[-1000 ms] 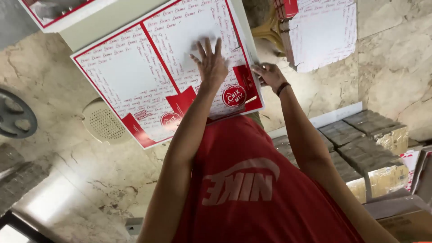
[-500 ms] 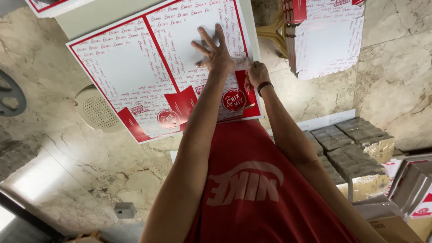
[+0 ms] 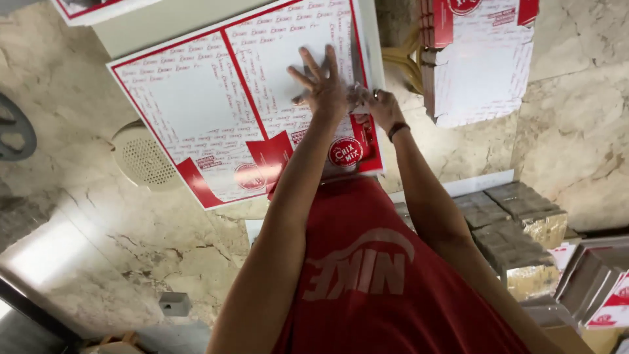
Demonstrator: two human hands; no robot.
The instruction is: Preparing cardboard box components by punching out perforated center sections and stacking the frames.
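Note:
A flat white cardboard box blank (image 3: 196, 111) with red borders and red print lies on a pale tabletop (image 3: 164, 29). My left hand (image 3: 322, 86) presses flat on its right panel with the fingers spread. Just to the right, my right hand (image 3: 375, 106), with a dark band on the wrist, is curled around the blank's right edge near a narrow side flap. The two hands almost touch. My red shirt (image 3: 367, 275) fills the lower middle of the view.
A stack of the same red-and-white boxes (image 3: 475, 59) stands at the upper right. Grey-topped cartons (image 3: 511, 223) and more box blanks (image 3: 603, 288) sit at the lower right. A round perforated disc (image 3: 141, 157) and a dark wheel-shaped thing (image 3: 13, 128) lie on the marble floor (image 3: 131, 249).
My right hand has moved left along the blank's edge, closer to my left hand. The left hand stays flat on the panel. The view has shifted slightly.

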